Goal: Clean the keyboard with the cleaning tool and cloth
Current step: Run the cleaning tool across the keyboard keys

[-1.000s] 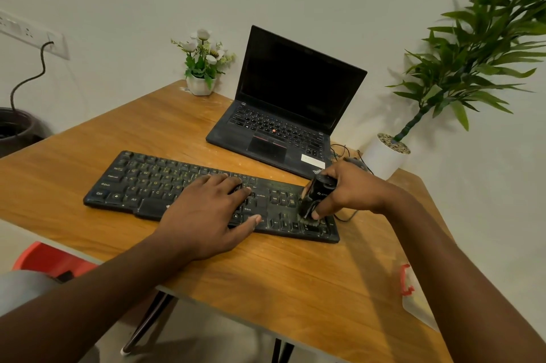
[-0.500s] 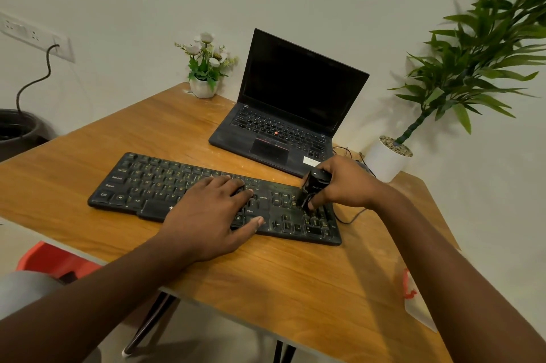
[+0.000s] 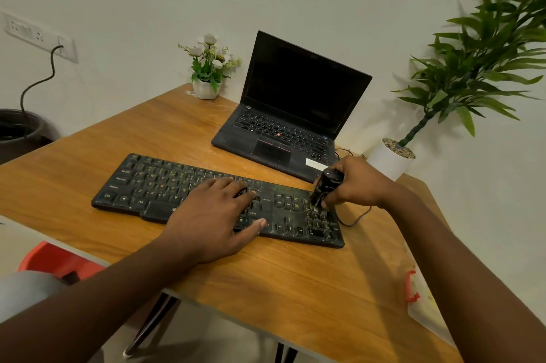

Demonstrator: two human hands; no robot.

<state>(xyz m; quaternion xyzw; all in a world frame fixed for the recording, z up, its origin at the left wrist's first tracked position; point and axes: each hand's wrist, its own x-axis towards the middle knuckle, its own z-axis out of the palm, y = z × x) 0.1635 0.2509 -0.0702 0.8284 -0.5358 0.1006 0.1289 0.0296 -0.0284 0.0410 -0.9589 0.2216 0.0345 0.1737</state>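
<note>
A dusty black keyboard lies across the middle of the wooden table. My left hand rests flat on its middle keys with the fingers spread. My right hand grips a small black cleaning tool, whose lower end touches the keys of the number pad at the keyboard's right end. No cloth shows on the table top.
An open black laptop stands behind the keyboard. A small flower pot sits at the table's far corner; a white potted plant stands at the right. A black cable loops beside the keyboard. A plastic bag hangs off the right edge.
My right hand moved the tool from the number pad's near rows toward its far rows. My left hand stayed in place on the keys.
</note>
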